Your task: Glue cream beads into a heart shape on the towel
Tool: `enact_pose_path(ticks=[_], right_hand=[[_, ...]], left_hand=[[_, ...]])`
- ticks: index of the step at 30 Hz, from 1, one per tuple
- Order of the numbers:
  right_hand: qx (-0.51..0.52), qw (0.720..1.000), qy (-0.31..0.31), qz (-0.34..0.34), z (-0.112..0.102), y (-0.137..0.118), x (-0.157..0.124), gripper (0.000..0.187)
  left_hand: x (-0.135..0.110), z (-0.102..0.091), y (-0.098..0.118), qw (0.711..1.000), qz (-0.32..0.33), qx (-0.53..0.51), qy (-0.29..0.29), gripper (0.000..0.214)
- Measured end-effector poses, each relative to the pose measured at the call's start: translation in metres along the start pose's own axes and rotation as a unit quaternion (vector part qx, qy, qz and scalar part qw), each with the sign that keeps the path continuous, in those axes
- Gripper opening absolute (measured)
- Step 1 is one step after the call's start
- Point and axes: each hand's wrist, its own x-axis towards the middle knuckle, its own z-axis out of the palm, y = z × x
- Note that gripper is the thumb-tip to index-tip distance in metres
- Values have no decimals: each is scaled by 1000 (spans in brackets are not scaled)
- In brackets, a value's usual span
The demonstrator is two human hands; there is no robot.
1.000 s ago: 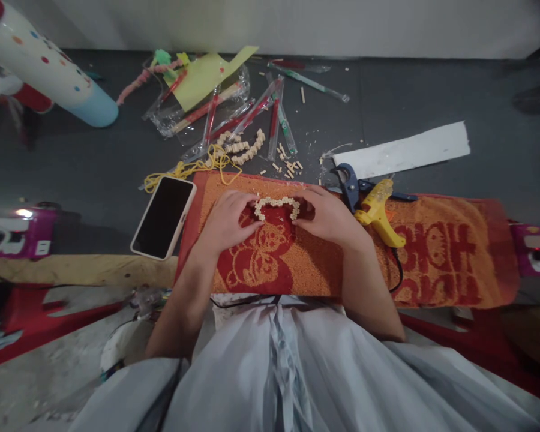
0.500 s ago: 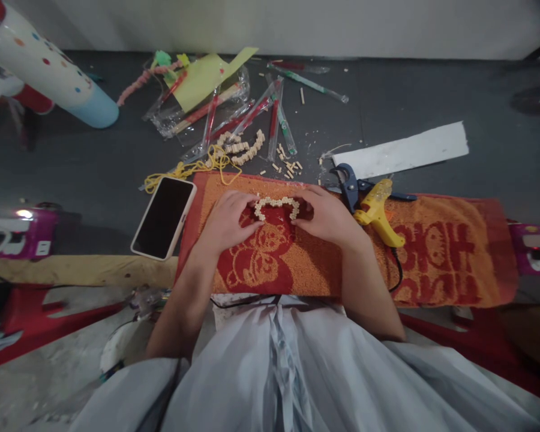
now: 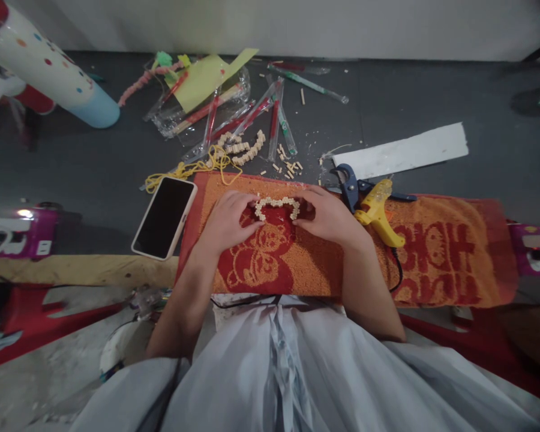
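Observation:
A curved, bracket-shaped piece made of short wooden stick segments [image 3: 276, 203] lies over the red patch of an orange towel [image 3: 317, 264]. My left hand [image 3: 229, 219] pinches its left end between thumb and fingers. At the opposite end, my right hand [image 3: 326, 216] grips it the same way, the thumb nearer to me. Just right of that hand, a yellow glue gun [image 3: 378, 216] rests on the towel beside a dark blue cutter [image 3: 348, 183]. More joined stick pieces [image 3: 249, 150] sit beyond the towel, with loose cut bits [image 3: 289, 165] alongside.
A phone [image 3: 164, 217] lies left of the towel, near yellow cord [image 3: 175, 175]. Farther back are plastic-wrapped sticks [image 3: 274, 117], yellow-green paper [image 3: 200, 81] and a white strip [image 3: 405, 149]. A spotted white-and-blue cylinder [image 3: 67, 72] stands at the far left.

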Motion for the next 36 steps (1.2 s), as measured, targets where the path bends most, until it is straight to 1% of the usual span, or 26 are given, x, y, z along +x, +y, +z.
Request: enact_pose_path(ticks=[19, 30, 34, 36], right_hand=[[0, 1000, -6, 3, -1, 0, 0, 45], [14, 1000, -6, 19, -1, -1, -2, 59], [29, 999, -10, 11, -4, -1, -4, 66], [33, 999, -10, 5, -4, 0, -5, 69]], left_hand=[[0, 0, -1, 1000, -2, -1, -5, 42], [-1, -1, -3, 1000, 10, 0, 1, 45], [-2, -2, -2, 1000, 21, 2, 7, 47], [-2, -4, -2, 1000, 29, 1, 10, 44]])
